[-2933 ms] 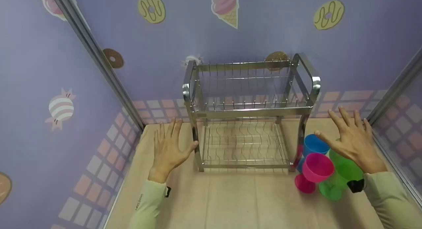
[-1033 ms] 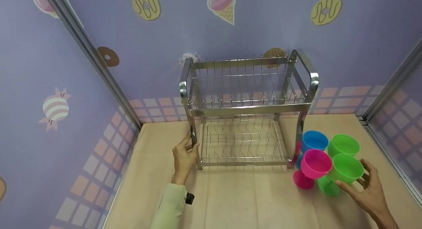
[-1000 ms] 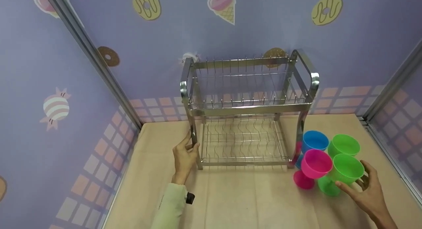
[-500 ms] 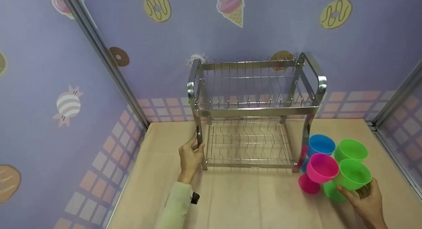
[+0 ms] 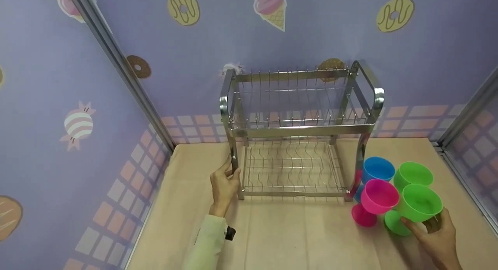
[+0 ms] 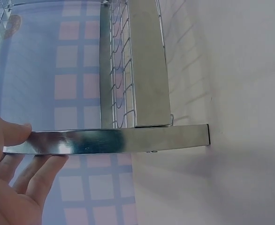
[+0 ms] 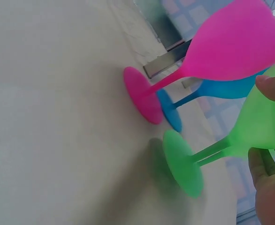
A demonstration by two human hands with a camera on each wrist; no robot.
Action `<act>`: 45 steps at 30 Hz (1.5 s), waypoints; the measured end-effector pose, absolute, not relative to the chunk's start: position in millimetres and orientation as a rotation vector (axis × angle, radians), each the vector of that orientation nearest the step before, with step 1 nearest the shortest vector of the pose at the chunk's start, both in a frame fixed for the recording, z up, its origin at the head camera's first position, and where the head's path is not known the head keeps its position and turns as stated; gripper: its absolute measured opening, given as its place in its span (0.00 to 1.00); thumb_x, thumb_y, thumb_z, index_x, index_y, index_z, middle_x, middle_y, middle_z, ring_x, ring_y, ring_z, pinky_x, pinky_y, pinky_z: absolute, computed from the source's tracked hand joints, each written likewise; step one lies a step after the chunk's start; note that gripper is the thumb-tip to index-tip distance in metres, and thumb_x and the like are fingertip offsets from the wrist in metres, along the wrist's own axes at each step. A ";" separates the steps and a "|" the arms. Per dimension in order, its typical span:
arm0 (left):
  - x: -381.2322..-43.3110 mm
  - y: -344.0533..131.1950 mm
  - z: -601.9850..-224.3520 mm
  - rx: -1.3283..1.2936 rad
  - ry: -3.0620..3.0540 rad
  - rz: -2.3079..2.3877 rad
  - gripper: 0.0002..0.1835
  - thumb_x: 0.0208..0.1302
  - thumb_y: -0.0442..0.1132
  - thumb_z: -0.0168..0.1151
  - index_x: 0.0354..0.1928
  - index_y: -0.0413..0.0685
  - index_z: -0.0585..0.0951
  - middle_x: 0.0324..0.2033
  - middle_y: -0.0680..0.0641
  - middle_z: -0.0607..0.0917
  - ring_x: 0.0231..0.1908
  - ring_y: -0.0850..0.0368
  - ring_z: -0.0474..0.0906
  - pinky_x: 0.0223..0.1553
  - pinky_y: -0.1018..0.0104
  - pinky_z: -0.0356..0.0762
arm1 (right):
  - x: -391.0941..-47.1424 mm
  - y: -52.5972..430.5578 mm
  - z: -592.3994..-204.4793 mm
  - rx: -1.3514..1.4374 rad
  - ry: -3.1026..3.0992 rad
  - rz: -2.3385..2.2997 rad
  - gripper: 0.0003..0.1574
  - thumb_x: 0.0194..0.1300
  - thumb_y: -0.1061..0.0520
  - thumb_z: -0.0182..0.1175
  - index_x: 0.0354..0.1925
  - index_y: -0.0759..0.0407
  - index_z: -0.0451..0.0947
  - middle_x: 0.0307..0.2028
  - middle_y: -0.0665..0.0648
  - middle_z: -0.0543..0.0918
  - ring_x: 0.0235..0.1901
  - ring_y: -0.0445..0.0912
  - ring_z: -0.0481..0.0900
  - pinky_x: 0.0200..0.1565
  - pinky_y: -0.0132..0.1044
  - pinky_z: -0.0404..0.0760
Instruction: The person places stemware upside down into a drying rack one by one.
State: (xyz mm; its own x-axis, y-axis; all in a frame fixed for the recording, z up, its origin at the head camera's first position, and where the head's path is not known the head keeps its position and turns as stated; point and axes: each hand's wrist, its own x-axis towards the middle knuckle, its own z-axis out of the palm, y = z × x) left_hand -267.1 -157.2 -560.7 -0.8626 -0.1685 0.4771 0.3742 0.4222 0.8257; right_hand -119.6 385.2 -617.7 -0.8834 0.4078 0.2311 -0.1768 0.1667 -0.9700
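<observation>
A two-tier metal dish rack (image 5: 303,130) stands against the back wall. My left hand (image 5: 224,188) holds its left front leg (image 6: 81,141), thumb on one side and fingers on the other. To the rack's right is a group of plastic goblets: blue (image 5: 378,169), pink (image 5: 380,196) and two green. With thumb and fingers round the bowl, my right hand (image 5: 437,235) grips the front green goblet (image 5: 422,204), which is nearly upright. The rear green goblet (image 5: 413,173) stands just behind it. In the right wrist view, the gripped goblet's round foot (image 7: 182,164) shows beside the pink one's.
A beige cloth (image 5: 280,235) covers the table. Patterned purple walls (image 5: 303,36) enclose it at the back and sides, with metal posts (image 5: 116,67) at the corners. The pink and blue goblets crowd the rack's right front leg (image 5: 361,161).
Both hands were spread in the air at first; the left now holds the rack leg and the right grips the front green goblet. That goblet has shifted slightly right, away from the pink one.
</observation>
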 end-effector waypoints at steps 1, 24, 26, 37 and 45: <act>-267.1 -157.2 -560.1 -0.173 -2.186 -1.440 0.31 0.64 0.22 0.71 0.70 0.32 0.76 0.63 0.28 0.81 0.46 0.33 0.91 0.42 0.60 0.92 | -119.6 385.2 -614.3 -0.186 -1.981 1.780 0.60 0.51 0.87 0.70 0.77 0.63 0.62 0.63 0.48 0.77 0.60 0.34 0.78 0.60 0.15 0.76; -257.7 -169.2 -545.2 -0.182 -2.253 -1.627 0.33 0.66 0.24 0.70 0.73 0.38 0.76 0.68 0.32 0.80 0.53 0.30 0.88 0.52 0.49 0.91 | -110.5 363.3 -520.2 0.396 -2.091 1.384 0.68 0.30 0.94 0.70 0.73 0.79 0.61 0.65 0.56 0.77 0.63 0.40 0.80 0.64 0.20 0.78; -253.6 -170.6 -539.7 -0.182 -2.290 -1.621 0.34 0.66 0.28 0.72 0.74 0.40 0.75 0.71 0.33 0.78 0.57 0.30 0.86 0.57 0.43 0.88 | -110.5 357.4 -512.1 0.422 -2.131 1.330 0.70 0.29 0.92 0.72 0.73 0.78 0.62 0.65 0.53 0.78 0.62 0.39 0.80 0.63 0.20 0.78; -223.2 -163.3 -516.0 -0.353 -2.436 -1.455 0.38 0.65 0.44 0.77 0.74 0.41 0.74 0.75 0.37 0.74 0.68 0.28 0.77 0.66 0.33 0.79 | -117.6 317.2 -479.6 0.609 -2.199 0.993 0.61 0.32 0.72 0.87 0.68 0.71 0.75 0.60 0.64 0.83 0.61 0.34 0.78 0.62 0.15 0.74; -203.4 -143.7 -509.1 -0.535 -2.435 -1.547 0.37 0.66 0.48 0.77 0.74 0.48 0.76 0.73 0.40 0.77 0.68 0.33 0.78 0.69 0.33 0.77 | -121.8 286.5 -471.6 0.636 -2.238 0.774 0.62 0.30 0.69 0.89 0.68 0.65 0.79 0.60 0.67 0.82 0.66 0.33 0.71 0.70 0.14 0.63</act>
